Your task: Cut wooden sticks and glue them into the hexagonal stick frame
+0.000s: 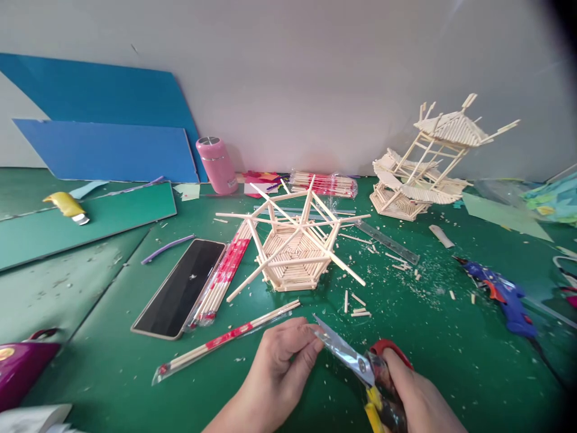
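My right hand [417, 394] grips a pair of scissors [345, 349] with red and yellow handles, its blades pointing up and left. At their tip, my left hand [283, 361] is closed in a pinch; whatever small thing lies between thumb and fingers is hidden. The blades look nearly together and touch or almost touch the left fingertips. Just beyond my hands stands a hexagonal stick frame [295, 252], a floor of pale wooden sticks with posts and long sticks crossing on top. Several short cut stick pieces [360, 313] lie between it and the scissors.
A packet of sticks [225, 337] lies left of my hands, near a phone [180, 288] and a fuller packet [228, 270]. To the right are a blue glue gun [500, 294], a clear ruler [387, 242] and a stick pagoda [424, 162]. A pink flask [217, 165] stands behind.
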{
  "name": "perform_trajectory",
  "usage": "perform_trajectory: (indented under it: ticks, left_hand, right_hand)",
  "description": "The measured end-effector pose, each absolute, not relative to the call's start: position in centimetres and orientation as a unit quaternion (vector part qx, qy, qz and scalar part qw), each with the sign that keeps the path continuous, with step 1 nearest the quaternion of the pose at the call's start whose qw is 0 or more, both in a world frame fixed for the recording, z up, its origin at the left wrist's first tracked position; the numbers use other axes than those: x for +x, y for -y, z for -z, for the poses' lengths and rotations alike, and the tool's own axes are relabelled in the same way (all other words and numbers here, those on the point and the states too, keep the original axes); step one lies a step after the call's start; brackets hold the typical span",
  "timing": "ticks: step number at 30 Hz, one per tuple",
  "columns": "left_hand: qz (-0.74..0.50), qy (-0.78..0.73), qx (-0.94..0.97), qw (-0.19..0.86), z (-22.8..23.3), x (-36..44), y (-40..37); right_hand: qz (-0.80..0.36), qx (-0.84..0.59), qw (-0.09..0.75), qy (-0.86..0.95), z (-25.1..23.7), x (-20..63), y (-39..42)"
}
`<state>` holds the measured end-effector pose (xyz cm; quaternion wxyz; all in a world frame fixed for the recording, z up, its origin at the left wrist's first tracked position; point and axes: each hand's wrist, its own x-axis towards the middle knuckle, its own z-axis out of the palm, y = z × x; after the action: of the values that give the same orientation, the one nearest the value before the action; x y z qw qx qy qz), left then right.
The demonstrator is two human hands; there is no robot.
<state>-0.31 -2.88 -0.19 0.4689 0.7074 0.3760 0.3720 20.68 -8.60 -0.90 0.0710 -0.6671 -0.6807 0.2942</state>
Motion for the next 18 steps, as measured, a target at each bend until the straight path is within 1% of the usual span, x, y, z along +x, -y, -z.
perform_trajectory:
  ticks: [5, 9, 14, 18]
  left_hand:
    - [-0.326, -0.344, 0.63, 0.614, -0.9, -0.8, 2.2]
    - [-0.301, -0.313, 0.551, 0.712, -1.0, -1.2, 1.9]
    - [-0.287, -0.319, 0.52, 0.739, -0.3, -1.2, 2.2]
    - [-0.285, -0.323, 0.52, 0.738, -0.3, -1.2, 2.0]
  right_hand:
    - [-0.288, -0.638, 0.097, 0.708, 0.5, 21.3, 8.1]
    - [-0.271, -0.617, 0.075, 0.735, -0.1, 22.0, 7.9]
    - [-0.278, -0.607, 0.04, 0.744, -1.1, 22.2, 7.3]
    - [-0.287, -0.611, 0.049, 0.736, -2.1, 21.6, 6.5]
